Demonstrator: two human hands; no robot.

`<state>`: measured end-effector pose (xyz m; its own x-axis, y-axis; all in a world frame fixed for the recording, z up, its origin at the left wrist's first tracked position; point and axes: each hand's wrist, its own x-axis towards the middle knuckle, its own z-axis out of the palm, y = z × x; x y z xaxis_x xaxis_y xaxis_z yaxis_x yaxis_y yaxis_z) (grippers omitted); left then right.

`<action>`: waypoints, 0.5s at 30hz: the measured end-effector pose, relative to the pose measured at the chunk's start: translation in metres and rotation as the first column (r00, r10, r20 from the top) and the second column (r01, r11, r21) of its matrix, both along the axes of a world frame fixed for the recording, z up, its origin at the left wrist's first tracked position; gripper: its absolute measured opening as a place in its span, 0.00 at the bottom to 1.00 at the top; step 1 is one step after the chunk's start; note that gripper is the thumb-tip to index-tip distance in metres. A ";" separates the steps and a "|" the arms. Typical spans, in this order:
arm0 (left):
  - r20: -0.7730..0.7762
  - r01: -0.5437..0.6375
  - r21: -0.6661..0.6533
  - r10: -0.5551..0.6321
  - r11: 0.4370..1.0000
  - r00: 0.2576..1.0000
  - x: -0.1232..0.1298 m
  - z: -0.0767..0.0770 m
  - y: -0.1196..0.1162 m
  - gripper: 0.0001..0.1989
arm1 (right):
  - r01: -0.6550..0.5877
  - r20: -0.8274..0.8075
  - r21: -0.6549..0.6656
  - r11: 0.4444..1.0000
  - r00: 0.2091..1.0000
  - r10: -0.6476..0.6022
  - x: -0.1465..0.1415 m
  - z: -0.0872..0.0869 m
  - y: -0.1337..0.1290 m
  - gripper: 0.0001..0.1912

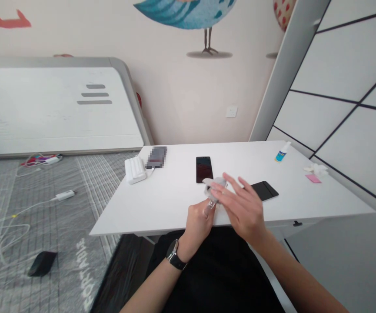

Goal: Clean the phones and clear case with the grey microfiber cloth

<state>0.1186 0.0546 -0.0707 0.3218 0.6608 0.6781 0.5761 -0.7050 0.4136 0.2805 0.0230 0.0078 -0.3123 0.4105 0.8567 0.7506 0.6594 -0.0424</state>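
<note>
Above the table's front edge, my left hand is closed around the lower part of a white coiled cable. A small metal plug end shows at the left thumb. My right hand reaches over the coil from the right. Its fingertips grip the upper part, while the outer fingers stand apart; the right thumb is mostly hidden. Just behind the coil lies a dark-screened phone. Another black phone rests by my right hand, partly covered by it.
On the white table are a white power bank, a pixelated dark item, a small bottle, a pink note and crumpled white tissue. A charger with cable and a black pouch-like item lie left.
</note>
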 end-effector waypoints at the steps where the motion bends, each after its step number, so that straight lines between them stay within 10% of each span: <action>1: -0.003 -0.005 0.002 0.005 1.000 1.000 0.000 0.000 0.000 0.18 | -0.048 0.035 -0.003 0.999 0.998 0.048 0.000 0.000 0.000 0.20; 15: 0.030 0.015 -0.017 -0.014 1.000 0.999 0.000 0.001 0.000 0.14 | 0.052 -0.053 0.014 0.999 0.997 -0.051 0.000 0.001 0.002 0.19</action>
